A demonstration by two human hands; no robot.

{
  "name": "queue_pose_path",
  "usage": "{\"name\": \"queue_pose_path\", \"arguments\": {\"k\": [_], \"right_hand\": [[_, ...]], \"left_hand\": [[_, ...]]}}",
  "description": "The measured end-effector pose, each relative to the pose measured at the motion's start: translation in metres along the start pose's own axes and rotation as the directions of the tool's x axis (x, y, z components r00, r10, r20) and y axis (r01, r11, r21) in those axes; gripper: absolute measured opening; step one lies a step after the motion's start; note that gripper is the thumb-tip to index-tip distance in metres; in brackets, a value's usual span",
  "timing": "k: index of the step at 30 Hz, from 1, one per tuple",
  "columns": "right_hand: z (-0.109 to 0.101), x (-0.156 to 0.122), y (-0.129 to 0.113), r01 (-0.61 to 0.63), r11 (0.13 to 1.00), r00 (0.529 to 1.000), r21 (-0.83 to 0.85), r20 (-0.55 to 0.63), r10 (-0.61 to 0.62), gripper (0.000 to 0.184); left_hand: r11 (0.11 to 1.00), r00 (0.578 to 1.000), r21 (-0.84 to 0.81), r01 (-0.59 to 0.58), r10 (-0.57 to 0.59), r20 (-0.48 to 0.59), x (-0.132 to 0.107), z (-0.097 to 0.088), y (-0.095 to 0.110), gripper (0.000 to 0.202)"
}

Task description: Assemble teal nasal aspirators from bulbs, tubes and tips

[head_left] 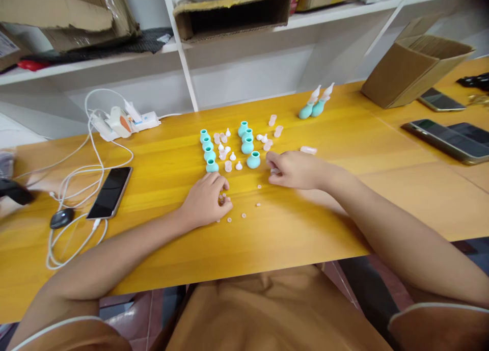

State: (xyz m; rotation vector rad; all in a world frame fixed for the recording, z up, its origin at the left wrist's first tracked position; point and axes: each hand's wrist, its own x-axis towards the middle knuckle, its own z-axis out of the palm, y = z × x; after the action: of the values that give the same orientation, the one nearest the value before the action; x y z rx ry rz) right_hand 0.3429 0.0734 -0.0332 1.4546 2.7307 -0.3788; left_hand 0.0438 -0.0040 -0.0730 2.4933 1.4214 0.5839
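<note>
My left hand [206, 200] rests on the table with curled fingers, thumb and index apart, around several tiny pink rings. Other such rings, like one ring [243, 215], lie scattered in front. My right hand [296, 169] is closed in a pinch; a small pale piece [274, 171] shows between its fingers, its kind unclear. Between and beyond the hands stand two rows of open-mouthed teal squeeze bulbs, with a bulb [253, 160] nearest my right hand and a bulb [211, 166] just past my left. Small white funnel-shaped tips [233, 156] and clear pink cups [228, 166] lie among them.
Two assembled bulbs with white nozzles [317, 104] stand at the back. Left are a phone [110, 192], white cables, a black mouse [61, 218] and a power strip [147, 120]. Right are an open cardboard box [408, 71] and phones [443, 137]. Shelves rise behind.
</note>
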Motion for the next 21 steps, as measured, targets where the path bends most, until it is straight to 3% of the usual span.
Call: {"name": "queue_pose_path", "arguments": {"k": [8,14,21], "right_hand": [[0.018,-0.003,-0.030,0.298,0.952,0.954,0.068,-0.063,-0.294,0.022],[0.032,0.000,-0.029,0.366,0.927,0.927,0.080,-0.119,-0.356,0.019],[0.044,0.005,-0.030,0.421,0.904,0.904,0.077,-0.118,-0.411,0.017]], "left_hand": [[0.991,1.000,-0.134,-0.021,0.021,-0.003,0.001,0.002,-0.005,0.016],[0.956,0.999,-0.289,-0.053,0.052,-0.011,0.004,0.000,-0.005,0.019],[0.953,0.998,-0.295,-0.063,0.064,-0.006,0.006,-0.001,-0.006,0.012]]}}
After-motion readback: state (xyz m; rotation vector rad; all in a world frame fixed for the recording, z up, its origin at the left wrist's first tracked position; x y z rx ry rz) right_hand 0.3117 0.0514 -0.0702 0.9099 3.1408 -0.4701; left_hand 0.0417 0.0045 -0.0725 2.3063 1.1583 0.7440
